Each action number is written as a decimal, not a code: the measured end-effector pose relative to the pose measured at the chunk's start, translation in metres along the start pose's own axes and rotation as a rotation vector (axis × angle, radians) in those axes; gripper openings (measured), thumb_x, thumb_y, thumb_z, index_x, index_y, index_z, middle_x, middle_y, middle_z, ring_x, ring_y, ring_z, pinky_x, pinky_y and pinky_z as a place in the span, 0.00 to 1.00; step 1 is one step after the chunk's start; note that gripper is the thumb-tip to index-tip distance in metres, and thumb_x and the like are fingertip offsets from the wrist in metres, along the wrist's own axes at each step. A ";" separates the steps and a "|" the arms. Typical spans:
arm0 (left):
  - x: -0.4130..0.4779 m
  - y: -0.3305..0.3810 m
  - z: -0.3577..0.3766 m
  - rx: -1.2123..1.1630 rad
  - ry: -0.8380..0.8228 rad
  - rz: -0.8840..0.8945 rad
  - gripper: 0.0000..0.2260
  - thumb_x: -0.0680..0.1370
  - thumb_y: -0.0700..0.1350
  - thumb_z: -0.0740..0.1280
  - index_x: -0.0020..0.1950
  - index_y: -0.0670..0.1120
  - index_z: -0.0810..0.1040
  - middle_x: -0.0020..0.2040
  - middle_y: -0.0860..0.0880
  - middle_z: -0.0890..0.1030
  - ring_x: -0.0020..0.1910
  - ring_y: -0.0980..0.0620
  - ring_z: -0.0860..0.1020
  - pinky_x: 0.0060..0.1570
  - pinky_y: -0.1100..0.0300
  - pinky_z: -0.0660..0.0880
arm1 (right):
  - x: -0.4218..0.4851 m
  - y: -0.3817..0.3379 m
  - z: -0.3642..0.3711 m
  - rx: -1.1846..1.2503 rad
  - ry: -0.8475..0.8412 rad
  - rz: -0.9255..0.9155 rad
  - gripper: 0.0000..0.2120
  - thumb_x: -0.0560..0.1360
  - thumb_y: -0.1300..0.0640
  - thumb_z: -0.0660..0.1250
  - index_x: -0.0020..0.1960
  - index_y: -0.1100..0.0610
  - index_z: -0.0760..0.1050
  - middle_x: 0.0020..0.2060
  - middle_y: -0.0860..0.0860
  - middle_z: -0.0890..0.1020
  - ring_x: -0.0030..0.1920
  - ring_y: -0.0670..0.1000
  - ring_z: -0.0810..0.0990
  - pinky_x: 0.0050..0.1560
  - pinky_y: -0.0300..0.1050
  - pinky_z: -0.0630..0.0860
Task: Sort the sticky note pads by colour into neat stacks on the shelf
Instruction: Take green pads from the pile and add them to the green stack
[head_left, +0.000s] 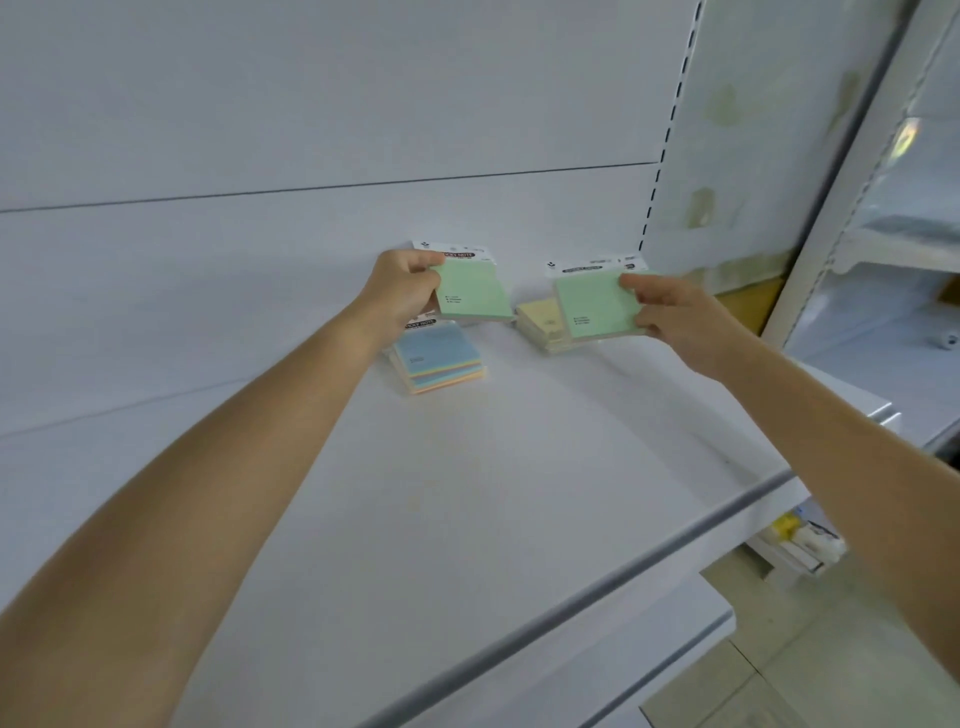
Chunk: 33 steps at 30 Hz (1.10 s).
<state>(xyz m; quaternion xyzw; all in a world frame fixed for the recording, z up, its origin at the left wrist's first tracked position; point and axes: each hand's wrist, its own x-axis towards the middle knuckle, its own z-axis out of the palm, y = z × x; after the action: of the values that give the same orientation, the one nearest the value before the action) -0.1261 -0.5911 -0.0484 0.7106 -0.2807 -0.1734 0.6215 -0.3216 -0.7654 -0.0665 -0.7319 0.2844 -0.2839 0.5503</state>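
Note:
My left hand (402, 296) grips a green sticky note pad (475, 293) by its left edge, held near the back of the white shelf (467, 493). My right hand (675, 319) holds a second green pad (597, 306) by its right edge, over a small pile of yellow pads (537, 317). A stack of pads with blue on top and mixed pastel layers (441, 358) lies on the shelf below my left hand. Both green pads carry white header cards with black print.
The shelf's grey front rail (597, 587) runs diagonally at lower right. A slotted upright (670, 124) stands at the back right. A neighbouring shelving unit (883, 249) is at the far right, with small items (800, 535) on a lower shelf.

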 end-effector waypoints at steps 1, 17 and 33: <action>0.003 0.001 0.007 0.005 -0.003 0.004 0.18 0.77 0.30 0.55 0.66 0.37 0.70 0.54 0.43 0.74 0.51 0.47 0.75 0.41 0.68 0.75 | 0.008 0.000 -0.009 -0.014 0.013 -0.008 0.24 0.74 0.76 0.53 0.68 0.65 0.65 0.47 0.49 0.74 0.46 0.47 0.72 0.42 0.33 0.73; 0.026 0.010 0.147 0.051 0.238 -0.015 0.19 0.77 0.30 0.54 0.66 0.37 0.71 0.64 0.37 0.75 0.51 0.47 0.75 0.58 0.52 0.75 | 0.149 0.038 -0.116 -0.470 -0.057 -0.110 0.22 0.74 0.70 0.55 0.67 0.61 0.70 0.60 0.58 0.76 0.46 0.50 0.73 0.45 0.32 0.75; 0.035 0.037 0.207 -0.003 0.328 -0.020 0.18 0.77 0.28 0.53 0.66 0.35 0.70 0.55 0.41 0.73 0.52 0.46 0.74 0.48 0.57 0.77 | 0.111 0.068 -0.123 -0.753 -0.035 -0.356 0.31 0.77 0.50 0.59 0.73 0.65 0.52 0.73 0.61 0.56 0.72 0.61 0.56 0.71 0.51 0.56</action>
<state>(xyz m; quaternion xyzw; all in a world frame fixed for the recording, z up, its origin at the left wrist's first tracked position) -0.2290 -0.7776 -0.0434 0.7312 -0.1682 -0.0615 0.6582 -0.3433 -0.9411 -0.0919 -0.9245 0.2277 -0.2383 0.1915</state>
